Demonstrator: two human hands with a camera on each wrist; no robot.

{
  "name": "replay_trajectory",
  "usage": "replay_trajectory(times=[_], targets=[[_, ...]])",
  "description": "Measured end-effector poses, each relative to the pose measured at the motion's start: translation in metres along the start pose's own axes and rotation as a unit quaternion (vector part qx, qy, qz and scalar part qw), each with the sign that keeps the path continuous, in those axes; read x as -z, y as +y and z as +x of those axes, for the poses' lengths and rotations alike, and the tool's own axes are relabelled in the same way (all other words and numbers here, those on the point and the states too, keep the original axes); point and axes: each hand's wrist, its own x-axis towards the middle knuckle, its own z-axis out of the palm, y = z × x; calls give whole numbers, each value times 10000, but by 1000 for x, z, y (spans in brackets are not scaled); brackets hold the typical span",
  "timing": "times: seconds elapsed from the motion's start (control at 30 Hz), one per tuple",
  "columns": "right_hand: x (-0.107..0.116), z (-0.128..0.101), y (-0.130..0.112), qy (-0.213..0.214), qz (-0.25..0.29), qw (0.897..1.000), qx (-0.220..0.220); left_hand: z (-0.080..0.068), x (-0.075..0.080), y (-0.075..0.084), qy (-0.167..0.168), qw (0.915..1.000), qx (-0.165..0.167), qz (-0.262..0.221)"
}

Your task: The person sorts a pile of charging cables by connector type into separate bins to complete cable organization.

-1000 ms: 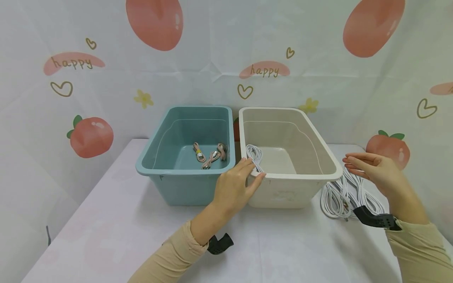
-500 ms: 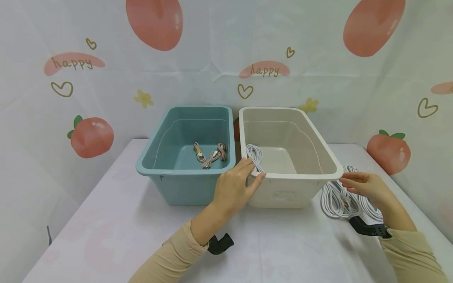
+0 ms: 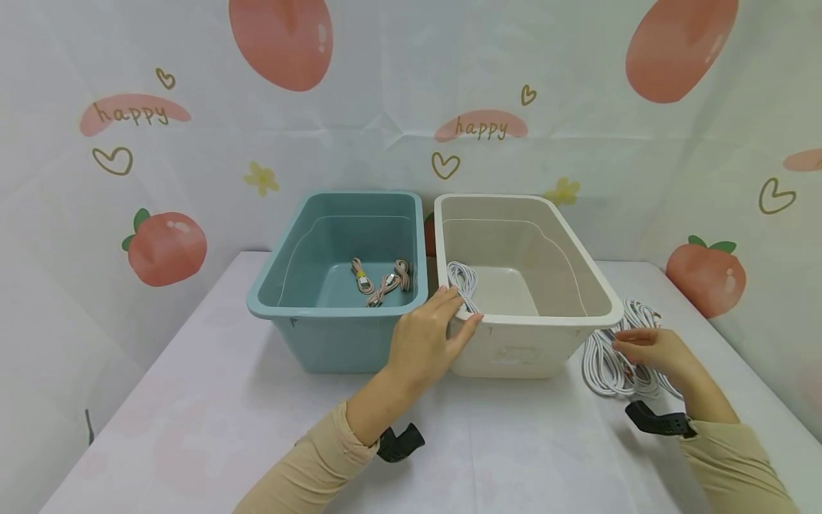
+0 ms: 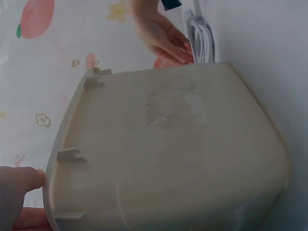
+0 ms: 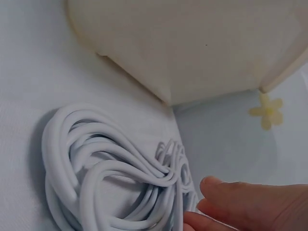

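My left hand (image 3: pixel 457 313) grips the near-left corner of the cream bin (image 3: pixel 552 320), fingers over the rim and thumb outside; its fingers (image 4: pixel 19 185) show at that rim in the left wrist view. A small white cable coil (image 3: pixel 462 280) lies inside by that corner. My right hand (image 3: pixel 628 345) hovers low over a big pile of white cable (image 3: pixel 606 364) on the table right of the bin. Its fingertips (image 5: pixel 211 185) reach the strands of the cable pile (image 5: pixel 106 168), with no strand seen pinched. The left wrist view shows the right hand (image 4: pixel 161 36) beside the cable pile (image 4: pixel 202 41).
A teal bin (image 3: pixel 321 313) stands against the cream bin's left side, with pink cables (image 3: pixel 383 280) on its floor. Both bins sit at the back of a white table (image 3: pixel 514 442), before a peach-print backdrop. The cream bin's wall (image 5: pixel 192 43) rises just beyond the cable pile.
My right hand has come down from level with the bin's rim onto the white cable pile. The left hand and both bins have stayed put.
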Motion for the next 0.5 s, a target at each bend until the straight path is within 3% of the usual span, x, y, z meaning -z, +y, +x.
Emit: replay_trajectory(times=[0.27,0.5], targets=[[-6,3,5,76,-126,9999,13,0,0,0,21,10000,-11,44],[-13,6,5,256,-568,9977,261,0,0,0,57,10000,-4,-39]])
